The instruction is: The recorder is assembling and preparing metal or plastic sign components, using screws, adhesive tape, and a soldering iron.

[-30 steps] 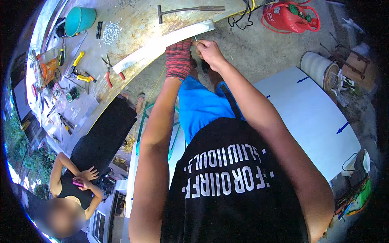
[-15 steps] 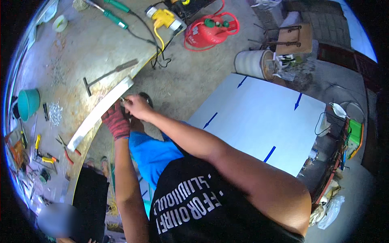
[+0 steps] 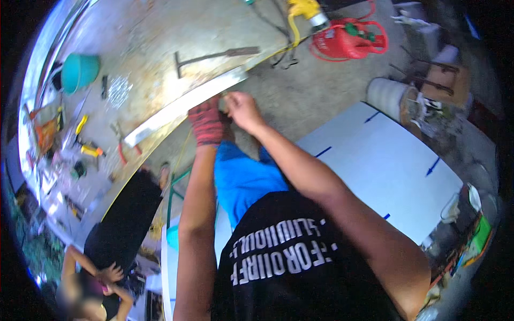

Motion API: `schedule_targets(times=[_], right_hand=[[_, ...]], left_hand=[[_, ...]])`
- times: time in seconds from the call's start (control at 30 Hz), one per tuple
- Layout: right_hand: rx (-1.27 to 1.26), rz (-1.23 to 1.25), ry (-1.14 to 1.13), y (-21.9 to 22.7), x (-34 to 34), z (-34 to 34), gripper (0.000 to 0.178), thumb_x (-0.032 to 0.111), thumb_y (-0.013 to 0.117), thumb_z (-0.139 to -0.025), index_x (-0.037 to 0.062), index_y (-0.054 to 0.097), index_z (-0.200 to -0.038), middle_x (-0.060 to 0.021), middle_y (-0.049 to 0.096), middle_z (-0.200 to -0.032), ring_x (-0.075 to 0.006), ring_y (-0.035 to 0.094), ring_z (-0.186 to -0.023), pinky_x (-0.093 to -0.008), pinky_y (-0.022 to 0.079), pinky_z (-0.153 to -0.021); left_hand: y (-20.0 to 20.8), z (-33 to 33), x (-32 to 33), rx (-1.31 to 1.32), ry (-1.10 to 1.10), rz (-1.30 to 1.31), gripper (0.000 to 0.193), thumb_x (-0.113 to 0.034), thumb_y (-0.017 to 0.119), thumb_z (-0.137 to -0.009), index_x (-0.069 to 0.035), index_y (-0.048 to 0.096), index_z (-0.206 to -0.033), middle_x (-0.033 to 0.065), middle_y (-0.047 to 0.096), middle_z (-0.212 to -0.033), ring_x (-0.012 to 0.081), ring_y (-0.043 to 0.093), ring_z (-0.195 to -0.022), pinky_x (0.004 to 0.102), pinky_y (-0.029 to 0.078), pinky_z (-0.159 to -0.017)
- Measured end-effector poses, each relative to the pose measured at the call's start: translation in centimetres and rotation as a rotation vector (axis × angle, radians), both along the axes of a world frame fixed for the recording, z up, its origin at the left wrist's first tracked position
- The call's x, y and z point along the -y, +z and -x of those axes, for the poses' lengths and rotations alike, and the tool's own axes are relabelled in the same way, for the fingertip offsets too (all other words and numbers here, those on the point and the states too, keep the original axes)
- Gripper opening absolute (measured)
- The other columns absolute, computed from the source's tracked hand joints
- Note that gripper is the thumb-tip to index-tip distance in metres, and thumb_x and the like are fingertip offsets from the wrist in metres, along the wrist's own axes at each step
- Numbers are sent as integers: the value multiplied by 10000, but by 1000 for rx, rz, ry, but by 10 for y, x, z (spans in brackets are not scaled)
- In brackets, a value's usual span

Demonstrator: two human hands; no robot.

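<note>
A long pale metal strip (image 3: 176,109) lies slantwise along the near edge of the worktable (image 3: 144,32). My left hand (image 3: 206,124), in a red and black striped glove, is closed on the strip's near edge. Just right of it, my bare right hand (image 3: 244,113) has its fingers pinched together by the strip; what they hold is too small and blurred to name. Beyond the strip rests a hammer (image 3: 217,56) with a long handle. Red-handled pliers (image 3: 122,152) lie close to the strip's left end.
Left on the table are a teal bucket (image 3: 80,74), small shiny pieces (image 3: 119,92) and a yellow-handled tool (image 3: 90,150). A red gas cylinder (image 3: 348,41) and a white drum (image 3: 384,96) stand ahead right. A white sheet (image 3: 375,160) with blue arrows lies right. A co-worker (image 3: 96,289) is lower left.
The whole view has swung, so the table, strip and cylinder appear farther right and higher. Both my hands stay at the strip. The co-worker's arms and hands now show at lower left.
</note>
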State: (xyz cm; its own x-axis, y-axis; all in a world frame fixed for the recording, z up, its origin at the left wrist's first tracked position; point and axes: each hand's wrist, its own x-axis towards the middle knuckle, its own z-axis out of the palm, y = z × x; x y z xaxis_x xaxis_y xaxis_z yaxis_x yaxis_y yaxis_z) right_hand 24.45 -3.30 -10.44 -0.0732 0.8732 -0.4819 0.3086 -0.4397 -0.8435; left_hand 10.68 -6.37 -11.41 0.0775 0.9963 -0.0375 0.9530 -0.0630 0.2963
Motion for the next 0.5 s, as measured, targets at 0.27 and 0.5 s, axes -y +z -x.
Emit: schedule_targets(times=[0.27, 0.5], right_hand=[[-28, -54, 11, 15, -10, 4, 298, 259, 564, -988, 3, 710, -939, -103, 683, -660, -180, 648, -546, -347, 510, -555], [-55, 34, 1, 15, -4, 11, 288, 243, 572, -981, 0, 726, -967, -79, 694, -676, -156, 644, -551, -331, 515, -560]], left_hand=[[-1, 4, -6, -116, -8, -99, 583, -346, 691, -774, -247, 586, -1338, 119, 550, -1338, 371, 478, -1280, 548, 358, -1044], [-3, 7, 0, -146, 32, 40, 500, -278, 524, -900, -318, 547, -1398, 70, 451, -1489, 317, 375, -1398, 562, 274, -1116]])
